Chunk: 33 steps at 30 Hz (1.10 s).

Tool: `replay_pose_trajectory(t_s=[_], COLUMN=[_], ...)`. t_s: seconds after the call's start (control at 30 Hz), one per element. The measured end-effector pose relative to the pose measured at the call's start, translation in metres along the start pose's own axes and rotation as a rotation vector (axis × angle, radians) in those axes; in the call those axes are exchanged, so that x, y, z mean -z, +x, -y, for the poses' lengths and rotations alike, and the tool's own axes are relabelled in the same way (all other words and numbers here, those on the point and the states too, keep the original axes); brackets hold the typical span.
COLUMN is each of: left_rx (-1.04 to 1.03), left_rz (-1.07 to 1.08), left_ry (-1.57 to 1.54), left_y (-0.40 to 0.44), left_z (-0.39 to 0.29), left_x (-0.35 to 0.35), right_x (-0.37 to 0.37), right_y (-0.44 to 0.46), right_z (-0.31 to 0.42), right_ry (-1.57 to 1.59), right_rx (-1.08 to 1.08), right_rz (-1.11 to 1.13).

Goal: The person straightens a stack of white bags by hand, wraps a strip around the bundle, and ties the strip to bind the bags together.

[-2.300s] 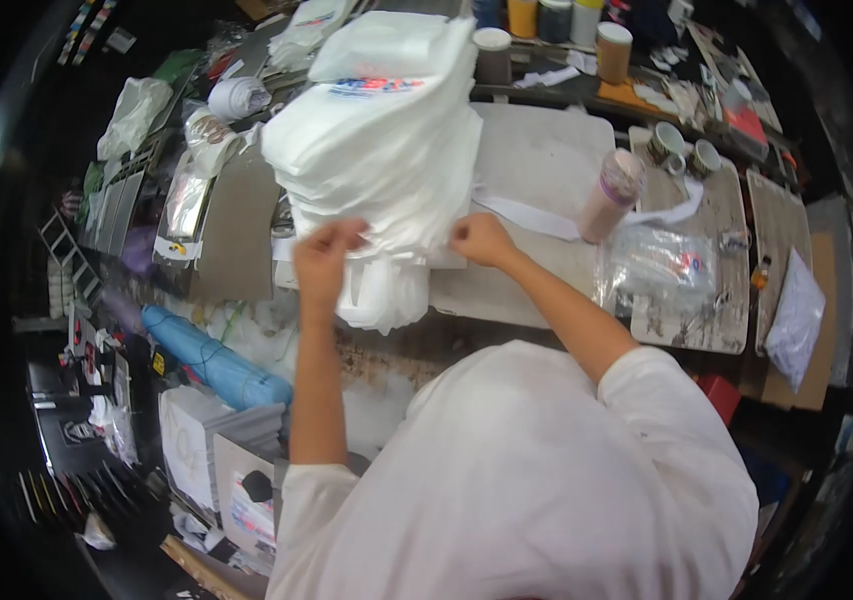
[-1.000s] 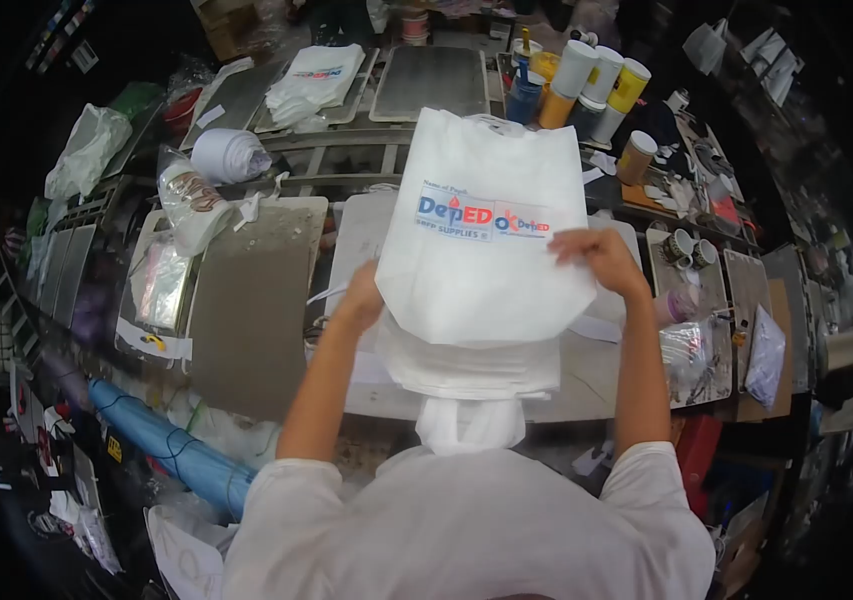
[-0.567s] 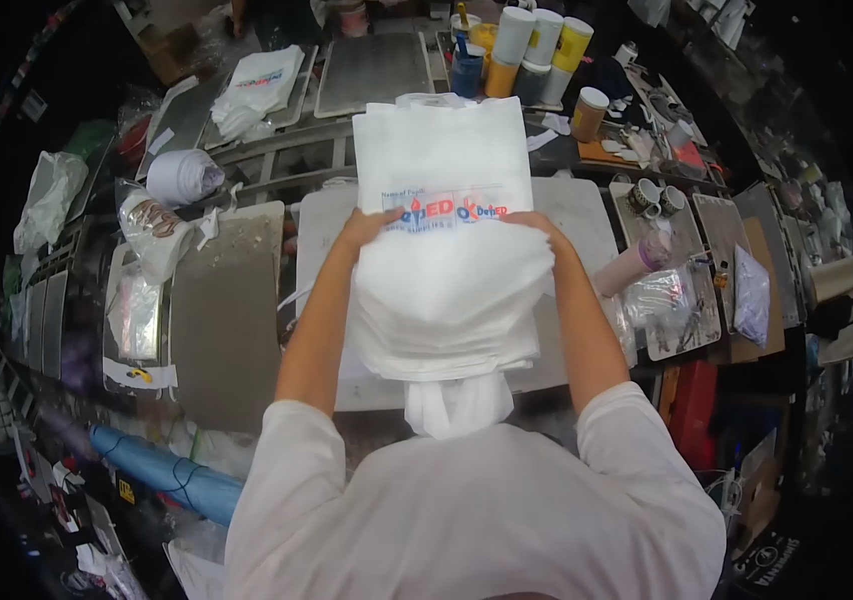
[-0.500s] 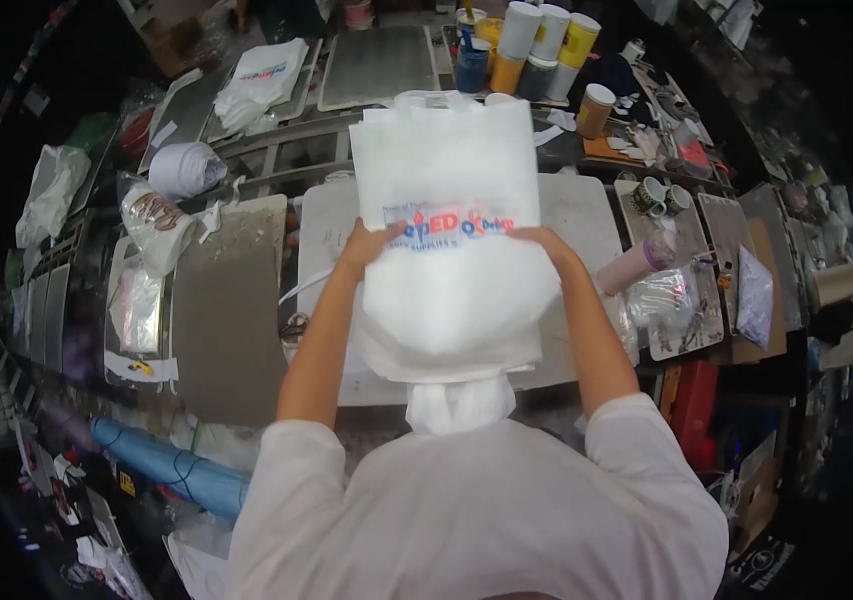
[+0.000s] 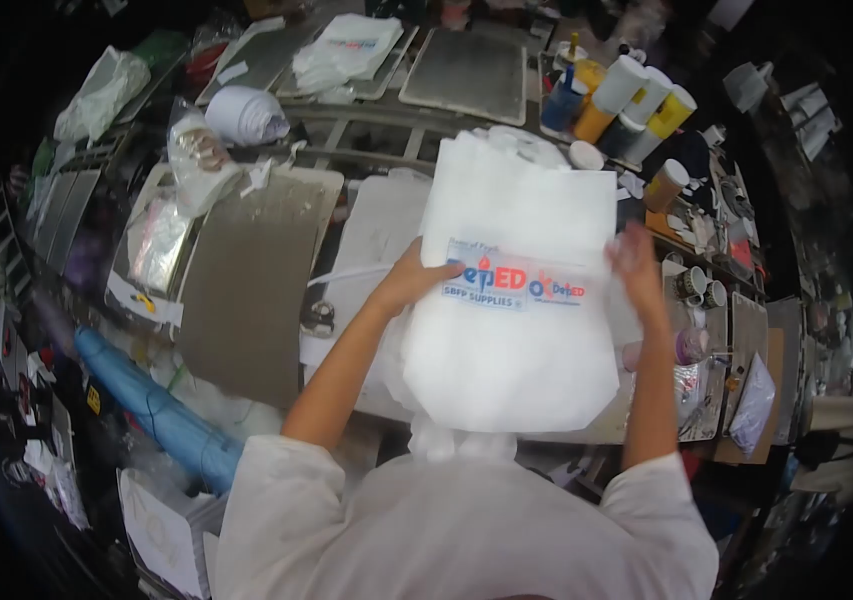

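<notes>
A white bag (image 5: 516, 360) with blue and red "DepED" print lies flat on top of other white bags in front of me. My left hand (image 5: 414, 277) grips the left edge of the printed bag, its thumb on top beside the lettering. On the other side, my right hand (image 5: 636, 262) is raised just off the bag's right edge; it is blurred and its fingers are smeared. White handles (image 5: 461, 445) hang from the pile at the table's near edge.
Ink jars (image 5: 614, 90) stand at the back right. Printed white bags (image 5: 346, 50) lie on a far board. A grey board (image 5: 256, 280) and a white roll (image 5: 246, 115) are at the left, mugs (image 5: 691, 285) at the right. A blue wrapped roll (image 5: 156, 410) lies lower left.
The printed bag now lies flatter and shows its lower part, where it was bent between both hands. My right hand has come away from its edge. The whole view has shifted.
</notes>
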State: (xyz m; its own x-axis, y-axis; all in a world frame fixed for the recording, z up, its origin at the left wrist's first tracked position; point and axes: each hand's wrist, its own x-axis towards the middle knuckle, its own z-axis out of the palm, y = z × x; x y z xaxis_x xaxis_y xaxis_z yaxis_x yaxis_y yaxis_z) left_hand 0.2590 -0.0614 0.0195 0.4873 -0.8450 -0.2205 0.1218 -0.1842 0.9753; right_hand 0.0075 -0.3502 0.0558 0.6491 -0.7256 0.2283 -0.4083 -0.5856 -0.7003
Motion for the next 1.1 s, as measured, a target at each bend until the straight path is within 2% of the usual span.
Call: replay_pose_trajectory(t_s=[0.03, 0.07, 0.1, 0.13, 0.2, 0.23, 0.27, 0.3, 0.33, 0.4, 0.47, 0.5, 0.53, 0.6, 0.7, 0.77, 0.8, 0.83, 0.87, 0.9, 0.93, 0.97, 1.0, 1.03, 1.1], left_rx=[0.040, 0.072, 0.082, 0.110, 0.159, 0.014, -0.132, -0.064, 0.016, 0.359, 0.221, 0.100, 0.110, 0.118, 0.093, 0.218, 0.034, 0.127, 0.311, 0.255, 0.186, 0.155, 0.117, 0.181, 0.423], left_rz=[-0.025, -0.049, -0.054, -0.109, -0.175, -0.374, -0.585, -0.495, -0.443, 0.131, 0.481, 0.423, 0.359, 0.291, 0.190, 0.580, 0.727, 0.702, 0.592, 0.409, 0.125, -0.268, -0.588, -0.808, -0.867], left_ry=[-0.025, -0.049, -0.064, -0.061, -0.086, -0.118, -0.136, -0.145, -0.163, 0.020, 0.288, 0.276, 0.345, 0.421, 0.284, 0.414, 0.398, 0.304, -0.092, 0.000, -0.146, -0.219, -0.383, -0.451, -0.419], left_y=[-0.002, -0.004, -0.007, -0.012, -0.025, -0.038, -0.052, -0.079, -0.124, -0.174, -0.195, -0.199, -0.191, -0.181, -0.176, -0.178, -0.180, -0.180, -0.176, -0.165, -0.149, -0.128, -0.097, -0.059, -0.012], left_z=[0.002, 0.001, -0.001, -0.003, 0.000, 0.007, 0.017, 0.045, 0.081, 0.071, 0.051, 0.056, 0.077, 0.104, 0.095, 0.080, 0.079, 0.068, 0.086, 0.088, 0.108, 0.130, 0.166, 0.204, 0.213], left_x=[0.000, 0.001, 0.001, 0.001, -0.001, -0.001, 0.004, 0.020, 0.036, 0.031, 0.002, -0.019, -0.040, -0.058, -0.058, -0.027, -0.005, 0.019, 0.047, 0.079, 0.107, 0.119, 0.133, 0.153, 0.164], right_x=[0.010, 0.012, -0.009, -0.032, -0.083, -0.106, -0.135, -0.157, -0.174, -0.164, -0.174, -0.172, -0.170, -0.163, -0.145, -0.147, -0.146, -0.138, -0.119, -0.099, -0.080, -0.044, -0.020, 0.015, 0.081], right_y=[0.030, 0.058, 0.093, 0.124, 0.175, 0.194, 0.235, 0.270, 0.267, 0.276, 0.278, 0.277, 0.276, 0.259, 0.232, 0.231, 0.229, 0.228, 0.225, 0.213, 0.203, 0.170, 0.151, 0.119, 0.053], right_z=[0.054, 0.096, 0.098, 0.105, 0.098, 0.094, 0.054, 0.013, 0.031, 0.018, 0.001, 0.009, 0.018, 0.028, 0.039, 0.024, 0.029, 0.040, 0.056, 0.070, 0.062, 0.093, 0.085, 0.089, 0.067], right_ry=[0.150, 0.040, 0.019, -0.214, -0.496, -0.586, -0.873, -1.148, -0.989, -0.753, -0.657, -0.736, -0.809, -0.758, -0.675, -0.817, -0.835, -0.748, -0.663, -0.464, -0.263, -0.212, 0.017, 0.200, 0.394], right_rx=[-0.013, 0.123, 0.253, 0.393, 0.489, 0.436, 0.739, 1.070, 0.853, 0.579, 0.556, 0.329, 0.104, 0.118, 0.046, 0.479, 0.456, 0.409, 0.345, 0.227, 0.316, 0.213, 0.213, 0.131, -0.115], right_rz=[0.110, 0.185, 0.256, 0.326, 0.544, 0.632, 0.753, 0.846, 0.929, 0.920, 0.876, 0.941, 0.988, 1.022, 0.970, 0.873, 0.753, 0.787, 0.814, 0.731, 0.539, 0.448, 0.271, 0.229, 0.280])
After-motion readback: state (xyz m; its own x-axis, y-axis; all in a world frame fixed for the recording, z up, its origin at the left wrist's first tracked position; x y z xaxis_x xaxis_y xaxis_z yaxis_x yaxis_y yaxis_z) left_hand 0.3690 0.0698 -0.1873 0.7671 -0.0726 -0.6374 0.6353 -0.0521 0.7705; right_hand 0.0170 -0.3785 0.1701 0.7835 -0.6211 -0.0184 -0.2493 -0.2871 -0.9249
